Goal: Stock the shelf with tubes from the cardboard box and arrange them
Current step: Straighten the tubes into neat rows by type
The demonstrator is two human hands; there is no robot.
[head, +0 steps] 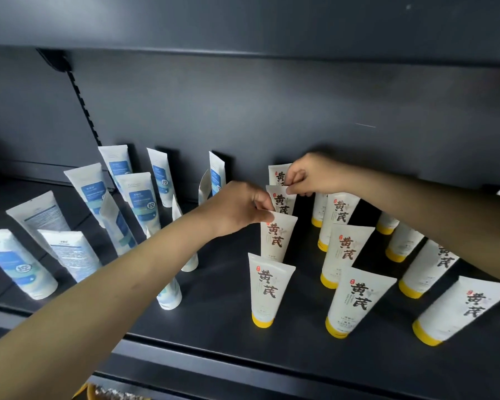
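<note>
White tubes with yellow caps stand cap-down in rows on the right half of the dark shelf. In the leftmost row, my left hand pinches the top edge of the second tube from the back, and its thumb touches the third tube. My right hand pinches the top of the rearmost tube close to the back panel. White tubes with blue labels stand on the left half. The cardboard box is out of view.
The shelf above overhangs the work area. A slotted upright runs down the back panel at the left. More yellow-capped tubes lean at the right front edge. A bare strip of shelf separates the blue-label and yellow-cap groups.
</note>
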